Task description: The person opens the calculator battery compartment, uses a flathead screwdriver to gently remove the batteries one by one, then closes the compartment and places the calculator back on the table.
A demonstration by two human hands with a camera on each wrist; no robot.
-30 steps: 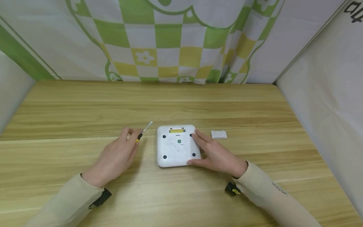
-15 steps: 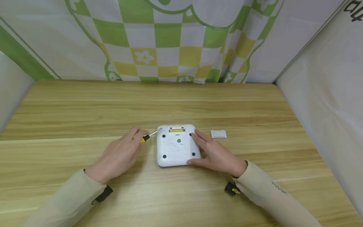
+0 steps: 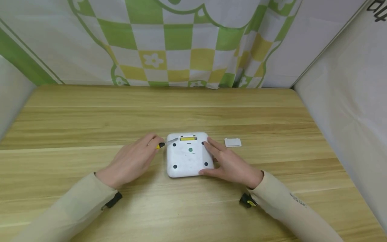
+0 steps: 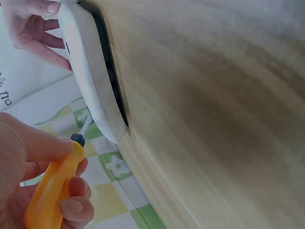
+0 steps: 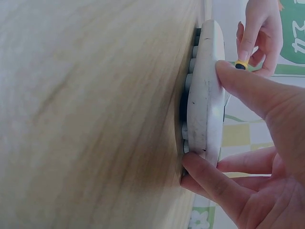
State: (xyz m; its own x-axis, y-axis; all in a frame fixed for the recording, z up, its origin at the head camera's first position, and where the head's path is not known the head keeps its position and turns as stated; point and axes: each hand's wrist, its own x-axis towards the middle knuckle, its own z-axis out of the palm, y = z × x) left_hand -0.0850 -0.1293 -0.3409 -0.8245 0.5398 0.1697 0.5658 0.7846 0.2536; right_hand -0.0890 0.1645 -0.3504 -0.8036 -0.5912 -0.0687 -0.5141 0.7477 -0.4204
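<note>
Wood, pale and striped with grain, made up the table (image 3: 90,114) that carried everything. On the left, the left hand (image 3: 133,160) had its fingers curled round the yellow handle of a small screwdriver (image 3: 167,143), grasping it firmly; the left wrist view showed the thumb and fingers wrapped about that handle (image 4: 52,188). The metal shaft pointed right, its tip over the far left corner of the white device (image 3: 188,154), near the open slot at the far edge.

The device lay flat near the middle of the table, underside up, with four dark round feet and a green dot at its centre. Its only compartment was that narrow slot (image 3: 188,138), and something yellow sat inside it; what exactly it was could not be told.

The right hand (image 3: 231,165) steadied the device from the right, fingers lying straight along its right edge and top, thumb against the near right corner, pressing rather than clenching. The right wrist view showed the thumb and a finger bracketing the device's rim (image 5: 206,95).

Farther right, well apart from the hand, a small white cover (image 3: 233,142) lay flat on the wood. A green and yellow checked cloth (image 3: 178,43) hung behind the far edge.
</note>
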